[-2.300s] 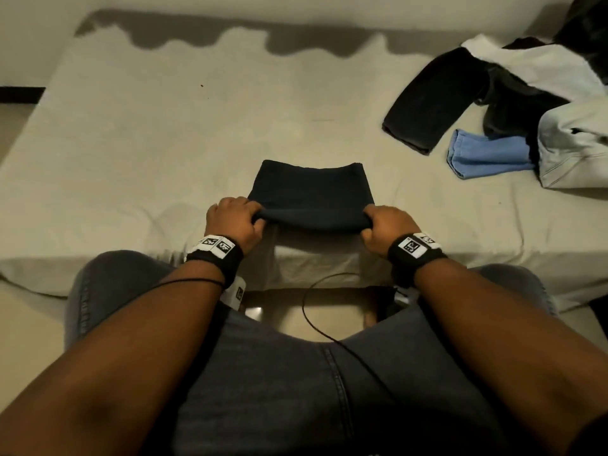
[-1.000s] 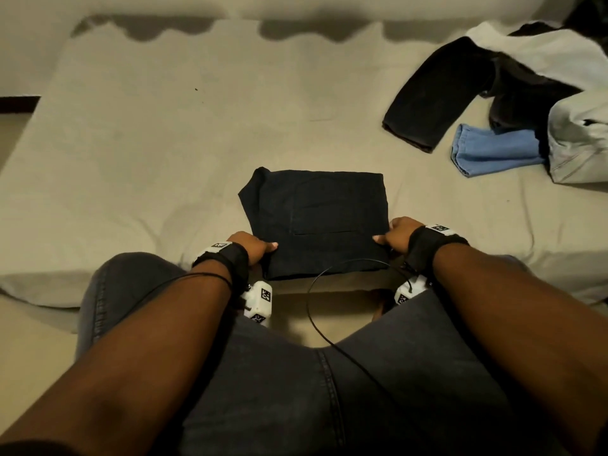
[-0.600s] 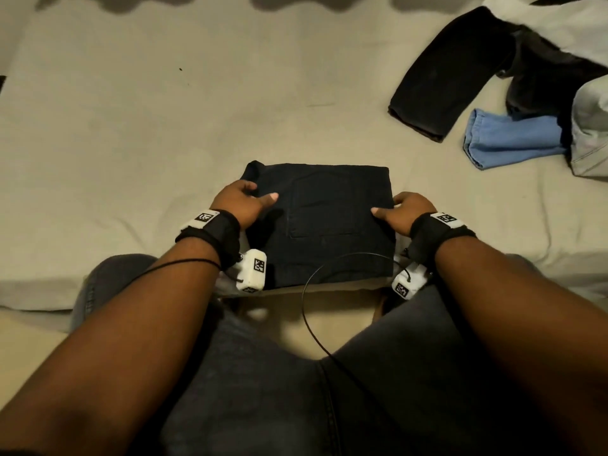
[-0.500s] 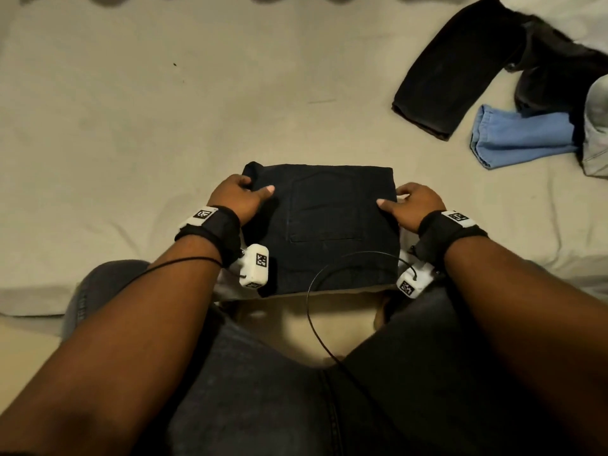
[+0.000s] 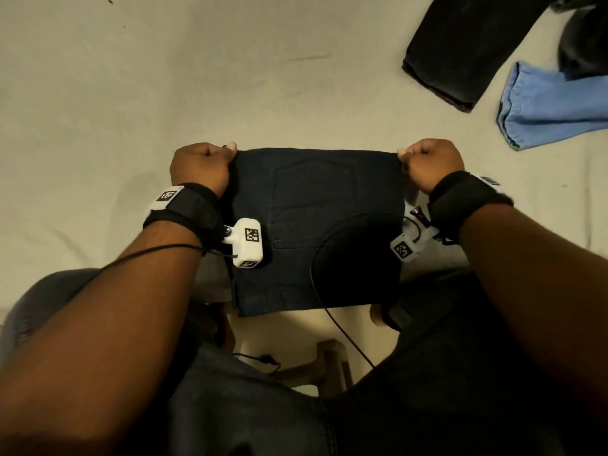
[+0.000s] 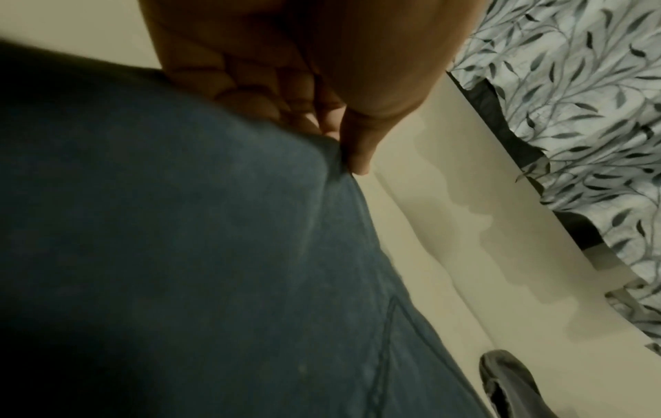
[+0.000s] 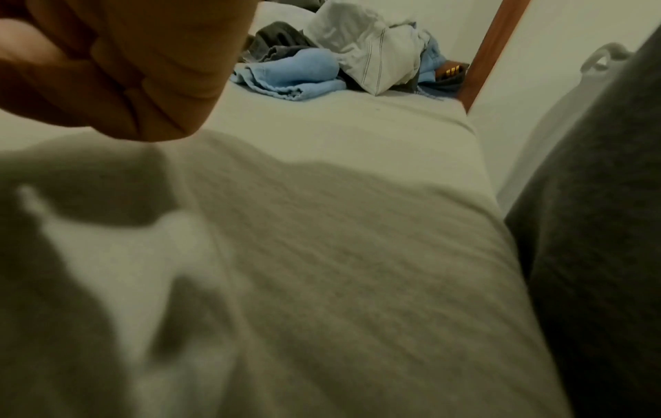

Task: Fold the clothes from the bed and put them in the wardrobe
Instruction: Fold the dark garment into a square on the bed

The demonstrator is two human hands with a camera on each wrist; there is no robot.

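Dark folded jeans (image 5: 316, 225) lie at the near edge of the beige bed (image 5: 131, 93), with their near end hanging over the edge. My left hand (image 5: 200, 166) grips the far left corner of the jeans (image 6: 179, 254), thumb on the cloth. My right hand (image 5: 427, 162) grips the far right corner, fingers curled. In the right wrist view only the curled fingers (image 7: 118, 65) and the sheet show.
A black garment (image 5: 467, 51) and light blue jeans (image 5: 552, 103) lie at the back right of the bed. A white garment (image 7: 372, 45) tops that pile. My knees flank the bed edge. A leaf-patterned curtain (image 6: 579, 113) hangs beyond the bed.
The jeans were folded over towards me and laid flat. Both hands then slid from the near corners up the sides to the far corners and closed on them.
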